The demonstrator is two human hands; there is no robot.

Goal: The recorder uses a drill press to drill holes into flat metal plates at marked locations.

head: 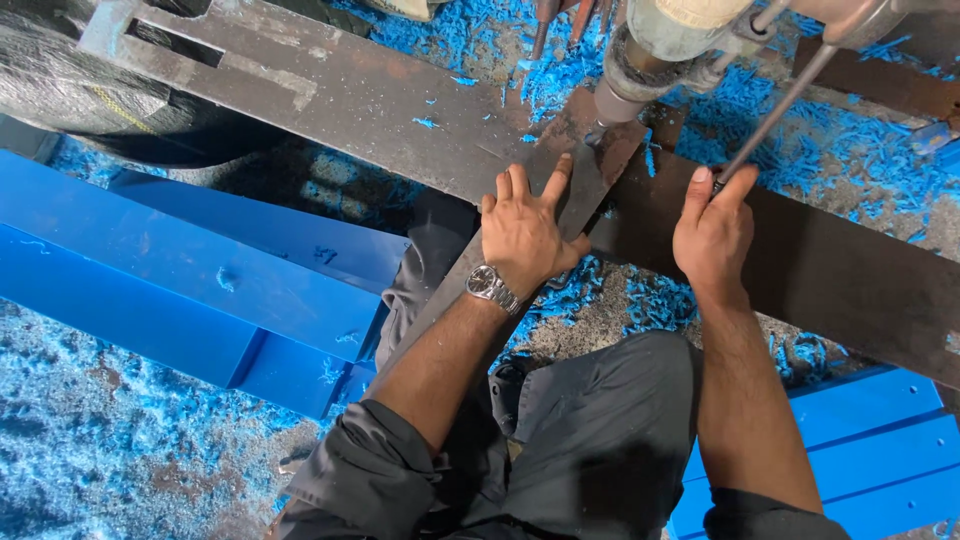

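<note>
The left hand [522, 232] lies flat and spread, all fingers extended, pressing down on one long dark metal strip [560, 205] without gripping it. A single steel wristwatch [490, 287] sits on that wrist. The strip runs aslant from the person's lap up to the drill head [655, 50], its far end right beneath the drill tip, where it crosses the broad metal bed [800, 260].

The right hand [712, 235] rests to the right of the strip, on the bed; its thumb and forefinger are raised and close around the lower end of one thin steel rod [775, 115], the other fingers loosely curled. The rod slants up from there to the right side of the drill head; it looks like the feed lever, though the top of it is cut off by the frame edge.

Beyond the drill head, blue plastic shavings [850, 150] lie thick over the floor, too many to count, with more under the bed by the person's knees. Two blue plastic beams [180, 270] lie side by side well left of the strip, and one blue slatted panel [880, 450] sits below the bed at the right. Both sleeves are rolled above the elbows, two grey trouser knees showing between the arms.
</note>
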